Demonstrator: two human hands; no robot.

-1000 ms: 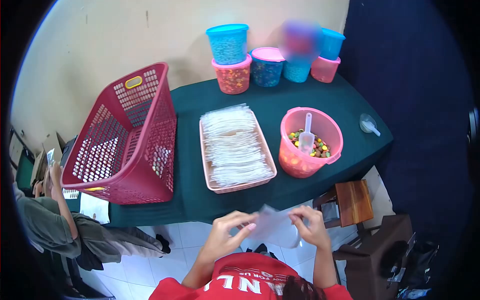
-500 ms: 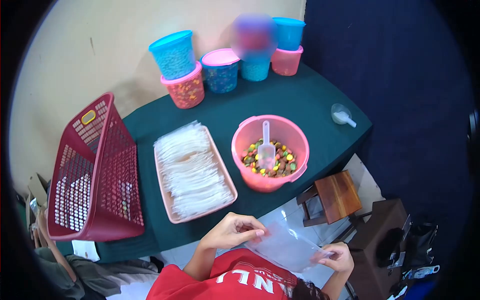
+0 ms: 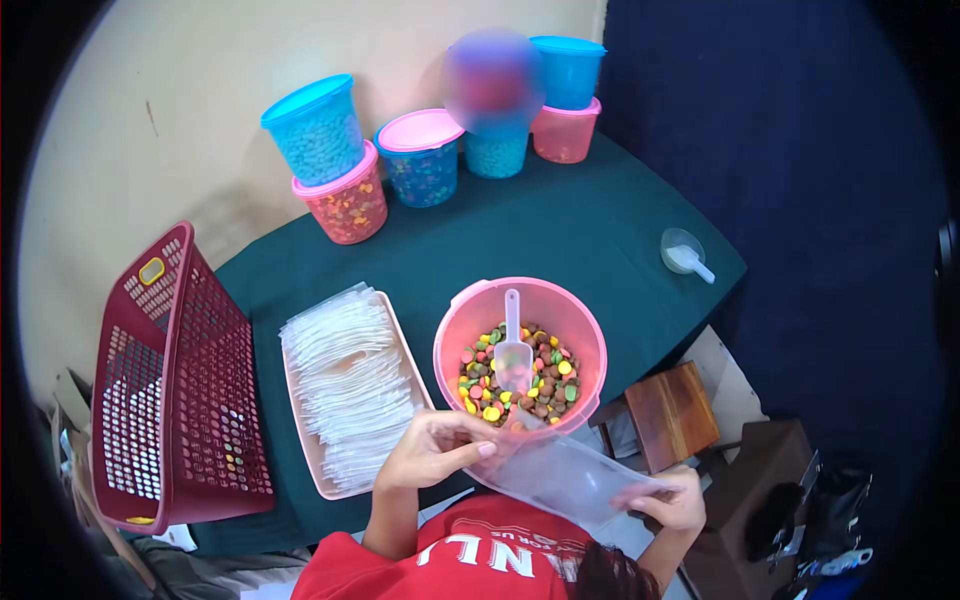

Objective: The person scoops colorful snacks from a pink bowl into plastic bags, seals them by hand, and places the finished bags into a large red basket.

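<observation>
Lettering on red shirt [image 3: 500, 545] reads partly "NLL", rest cut off. Clear plastic pouch [image 3: 560, 478]: flat, translucent, left hand [image 3: 435, 450] pinching one end, right hand [image 3: 675, 500] pinching the other.

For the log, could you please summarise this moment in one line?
left hand: holds clear bag; right hand: holds clear bag; scoop: in bucket
</observation>
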